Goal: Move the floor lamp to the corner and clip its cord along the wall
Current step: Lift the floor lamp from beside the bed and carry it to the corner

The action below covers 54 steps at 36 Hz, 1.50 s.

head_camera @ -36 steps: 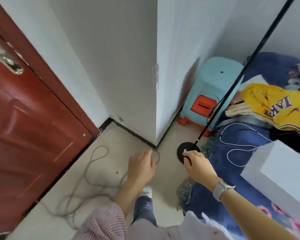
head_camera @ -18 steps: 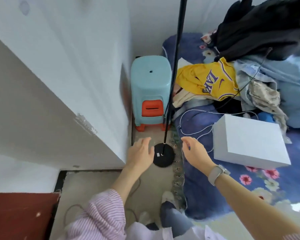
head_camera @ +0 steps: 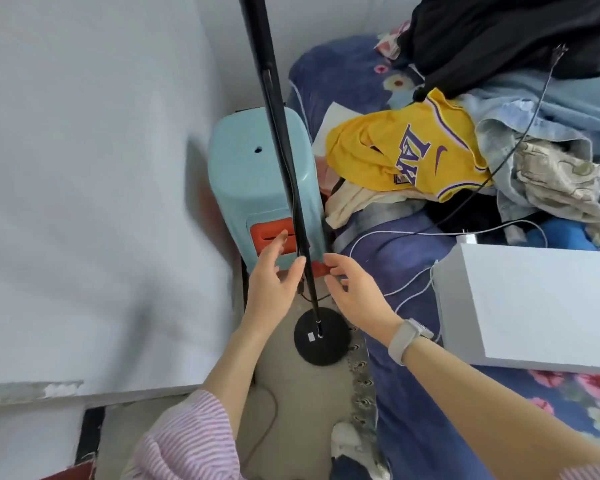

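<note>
The floor lamp's thin black pole [head_camera: 278, 123] rises from a round black base [head_camera: 321, 337] on the floor, between the white wall and the bed. My left hand [head_camera: 274, 282] is open just left of the pole's lower part, fingers spread, thumb near the pole. My right hand [head_camera: 354, 289] is open just right of the pole, fingers curled toward it. Neither hand grips the pole. A dark cord [head_camera: 267, 427] trails over the floor from behind my left arm; its far end is hidden.
A light blue stool [head_camera: 253, 181] stacked on an orange one stands behind the pole against the wall [head_camera: 101, 202]. The bed [head_camera: 413, 393] at right holds a white box [head_camera: 530, 306], a yellow jersey [head_camera: 402, 157], clothes and a white cable.
My view has swung from the door and wall corner to the lamp. Both hands rose from the base to either side of the lower pole.
</note>
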{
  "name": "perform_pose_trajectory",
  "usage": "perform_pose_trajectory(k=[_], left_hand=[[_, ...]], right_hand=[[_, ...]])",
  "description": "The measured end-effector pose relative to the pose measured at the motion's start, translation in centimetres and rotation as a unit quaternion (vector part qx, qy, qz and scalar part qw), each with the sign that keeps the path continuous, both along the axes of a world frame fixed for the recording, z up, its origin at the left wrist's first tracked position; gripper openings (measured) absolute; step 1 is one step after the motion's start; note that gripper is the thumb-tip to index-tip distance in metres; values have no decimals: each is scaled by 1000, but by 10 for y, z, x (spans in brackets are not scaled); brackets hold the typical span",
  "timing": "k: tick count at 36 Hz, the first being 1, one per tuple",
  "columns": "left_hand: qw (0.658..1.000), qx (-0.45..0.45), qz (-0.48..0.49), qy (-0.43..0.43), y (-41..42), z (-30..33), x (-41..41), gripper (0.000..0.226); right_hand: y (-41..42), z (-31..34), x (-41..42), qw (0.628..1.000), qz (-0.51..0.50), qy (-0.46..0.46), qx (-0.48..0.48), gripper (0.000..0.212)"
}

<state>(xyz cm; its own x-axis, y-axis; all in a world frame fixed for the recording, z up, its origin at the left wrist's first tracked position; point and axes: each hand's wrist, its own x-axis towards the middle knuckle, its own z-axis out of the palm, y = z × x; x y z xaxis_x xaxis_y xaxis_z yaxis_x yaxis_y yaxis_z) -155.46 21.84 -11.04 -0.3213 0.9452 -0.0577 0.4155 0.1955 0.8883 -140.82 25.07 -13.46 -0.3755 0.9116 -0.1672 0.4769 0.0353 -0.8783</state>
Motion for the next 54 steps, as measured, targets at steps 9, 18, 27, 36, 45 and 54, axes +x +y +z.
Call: perform_pose_trajectory(k=[9, 18, 27, 36, 45, 54], left_hand=[[997, 74, -23, -21, 45, 26, -18, 19], [995, 33, -84, -51, 65, 26, -37, 20], [994, 56, -82, -40, 55, 26, -31, 12], [993, 91, -59, -47, 39, 50, -28, 17], [987, 136, -44, -67, 9, 129, -11, 12], [960, 238, -112, -97, -53, 227, 7, 13]], right_hand=[[34, -29, -42, 993, 63, 95, -37, 29], [44, -61, -56, 994, 41, 100, -15, 9], [45, -58, -56, 992, 27, 118, -24, 22], [30, -27, -53, 993, 31, 115, -14, 14], [-5, 64, -40, 992, 27, 120, 5, 14], [-75, 162, -22, 989, -3, 139, 56, 16]])
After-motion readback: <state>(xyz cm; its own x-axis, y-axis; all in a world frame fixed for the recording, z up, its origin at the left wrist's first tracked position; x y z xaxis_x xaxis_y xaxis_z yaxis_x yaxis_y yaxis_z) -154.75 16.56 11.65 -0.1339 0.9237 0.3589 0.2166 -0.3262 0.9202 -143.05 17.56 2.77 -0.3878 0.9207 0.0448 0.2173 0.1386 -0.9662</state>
